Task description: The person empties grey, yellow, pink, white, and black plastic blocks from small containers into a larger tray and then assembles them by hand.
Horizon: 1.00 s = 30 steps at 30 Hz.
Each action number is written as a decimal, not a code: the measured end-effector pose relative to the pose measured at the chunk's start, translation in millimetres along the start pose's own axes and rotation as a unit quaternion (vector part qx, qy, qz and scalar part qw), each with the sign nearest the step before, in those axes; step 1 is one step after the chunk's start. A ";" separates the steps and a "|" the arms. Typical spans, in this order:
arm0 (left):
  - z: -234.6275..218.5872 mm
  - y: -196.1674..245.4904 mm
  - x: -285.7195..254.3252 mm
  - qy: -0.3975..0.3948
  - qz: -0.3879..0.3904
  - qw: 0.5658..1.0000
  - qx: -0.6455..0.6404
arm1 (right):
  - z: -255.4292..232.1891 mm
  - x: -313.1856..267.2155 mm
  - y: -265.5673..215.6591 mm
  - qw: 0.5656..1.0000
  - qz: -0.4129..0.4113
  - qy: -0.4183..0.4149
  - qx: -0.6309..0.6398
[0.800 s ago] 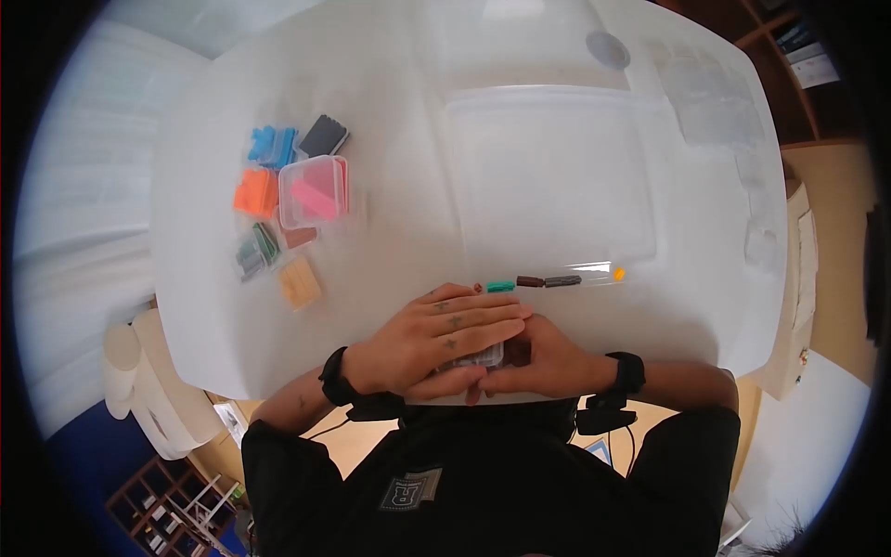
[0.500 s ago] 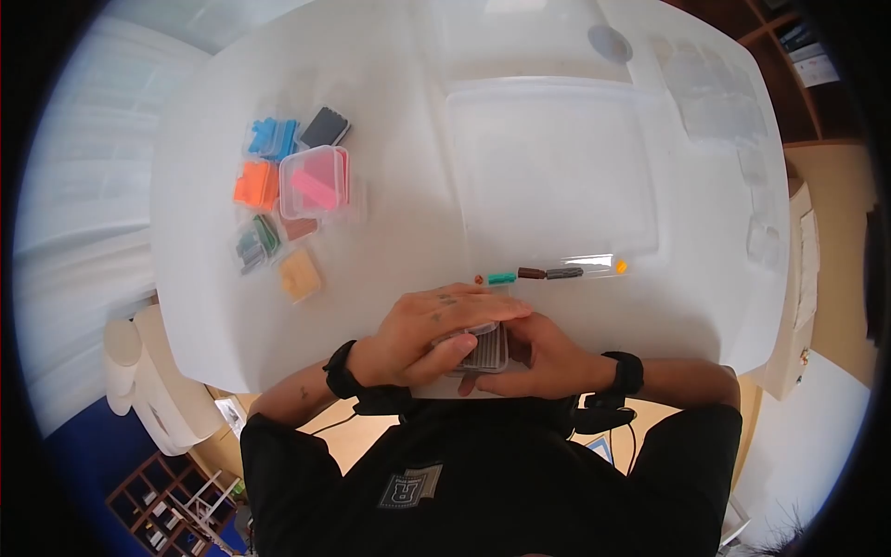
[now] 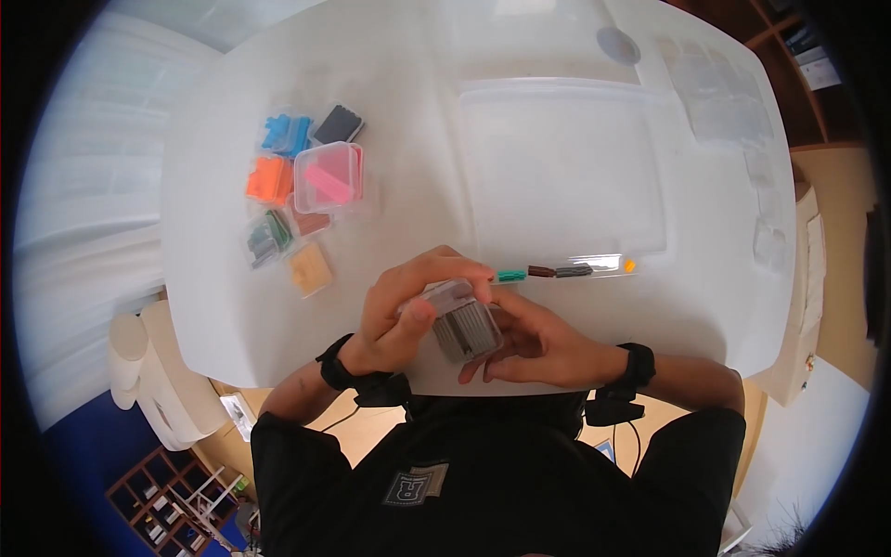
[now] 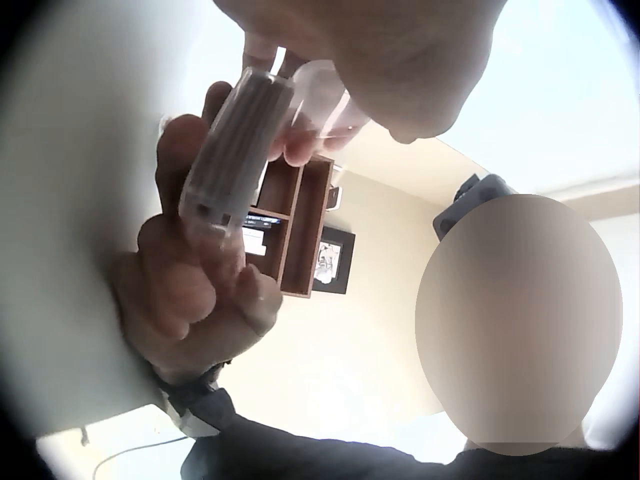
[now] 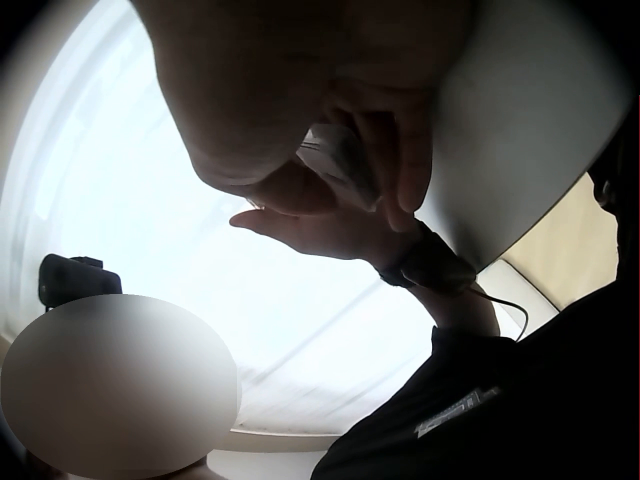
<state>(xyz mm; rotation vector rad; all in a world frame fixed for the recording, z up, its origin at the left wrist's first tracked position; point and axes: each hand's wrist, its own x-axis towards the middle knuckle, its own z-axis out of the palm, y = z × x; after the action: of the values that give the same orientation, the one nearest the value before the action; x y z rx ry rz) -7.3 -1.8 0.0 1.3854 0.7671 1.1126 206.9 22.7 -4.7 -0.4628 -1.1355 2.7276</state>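
Note:
Near the table's front edge, a small clear box point(image 3: 467, 334) packed with grey strips is tilted toward the head camera. My right hand point(image 3: 552, 348) grips it from the right; the left wrist view shows those fingers round the box point(image 4: 235, 155). A clear lid point(image 4: 318, 100) beside the box is pinched by my left hand point(image 4: 400, 55), whose thumb and fingers curl round it at the box's upper left in the head view. Whether lid and box touch, I cannot tell. The right wrist view shows the box point(image 5: 345, 165) dimly between both hands.
Beyond the hands, a clear strip point(image 3: 605, 264) holds teal point(image 3: 510, 276), brown point(image 3: 541, 271), grey point(image 3: 574, 270) and yellow point(image 3: 629, 265) pieces. Boxes of coloured pieces, including pink point(image 3: 331, 176) and orange point(image 3: 269, 180), stand at left. A large clear tray point(image 3: 566, 85) lies behind.
My left hand has moved left and up from over the box, uncovering the grey strips. The box has tipped toward the head camera, and my right hand's fingers have spread a little.

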 end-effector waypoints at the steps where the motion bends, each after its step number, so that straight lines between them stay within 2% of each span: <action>1: 1.0 1.6 0.3 0.009 0.009 1.000 0.021 | 1.1 0.5 0.7 1.000 -0.008 0.004 0.011; 5: -3.7 2.9 2.3 -0.007 0.013 0.997 0.079 | -3.0 2.9 4.1 0.999 -0.017 0.014 0.034; 11: 8.2 -3.2 -1.4 0.013 -0.026 1.000 0.006 | -8.8 3.1 4.9 0.999 0.002 -0.007 0.053; 14: 0.4 -1.1 -1.0 -0.011 -0.024 0.999 0.045 | -12.1 3.9 8.4 0.994 0.026 -0.041 0.095; 18: -0.8 2.7 3.1 -0.019 -0.024 0.998 0.062 | -8.7 4.2 6.3 0.994 0.038 -0.041 0.098; 20: 4.7 16.4 16.4 -0.078 0.005 0.951 0.299 | -5.8 3.4 4.4 0.998 0.044 0.000 0.033; 21: 12.3 25.6 21.9 -0.077 0.008 0.950 0.302 | -7.9 2.0 9.5 0.999 0.042 -0.001 0.028; 23: 33.1 41.6 26.9 -0.110 0.003 0.848 0.519 | -17.9 -0.8 21.7 0.994 -0.030 0.007 -0.105; 24: 40.1 42.5 26.5 -0.105 0.004 0.845 0.524 | -20.6 -2.5 19.1 0.994 -0.031 0.001 -0.109; 26: 52.8 43.5 26.3 -0.116 0.006 0.808 0.577 | -22.9 -4.4 11.7 0.963 -0.031 -0.017 -0.269; 27: 56.9 39.6 26.1 -0.100 0.032 0.803 0.587 | -24.0 -5.0 14.6 0.962 -0.033 -0.019 -0.271; 29: 62.0 39.0 28.0 -0.091 0.039 0.792 0.602 | -25.4 -5.9 21.8 0.988 -0.021 0.001 -0.155; 30: 63.9 39.1 28.9 -0.084 0.043 0.784 0.614 | -25.2 -6.2 22.0 0.987 -0.024 0.002 -0.156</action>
<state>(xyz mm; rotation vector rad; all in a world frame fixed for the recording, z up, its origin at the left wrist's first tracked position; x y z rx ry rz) 55.9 -3.7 49.5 2.5705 1.4086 0.4337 220.8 22.4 -35.7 -0.4721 -1.5601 2.5127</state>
